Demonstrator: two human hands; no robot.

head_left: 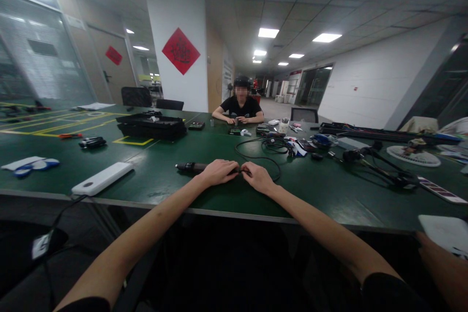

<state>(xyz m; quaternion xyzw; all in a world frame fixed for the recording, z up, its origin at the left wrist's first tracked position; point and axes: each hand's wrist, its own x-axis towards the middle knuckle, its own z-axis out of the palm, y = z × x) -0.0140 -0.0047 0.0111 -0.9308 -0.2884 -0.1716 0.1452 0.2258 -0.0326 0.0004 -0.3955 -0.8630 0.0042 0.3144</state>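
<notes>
On the green tabletop near its front edge lies a dark electric screwdriver [189, 168], its tip pointing left. My left hand [220, 172] is wrapped over the rear part of its body, hiding that end. Just to the right, my right hand [257, 177] pinches the black cable [277, 164] close to where it meets the screwdriver. The fingertips of both hands nearly meet there, so the exact joint is hard to make out. From my right hand the cable loops back across the table toward a tangle of black cords [275, 145].
A white power strip [104, 179] lies left. Farther back are a black tray [151, 126], orange-handled pliers [70, 135] and small parts. A person [239, 107] sits opposite, hands on small items. At right are a black jointed arm [380, 161] and a white fan grille [413, 156].
</notes>
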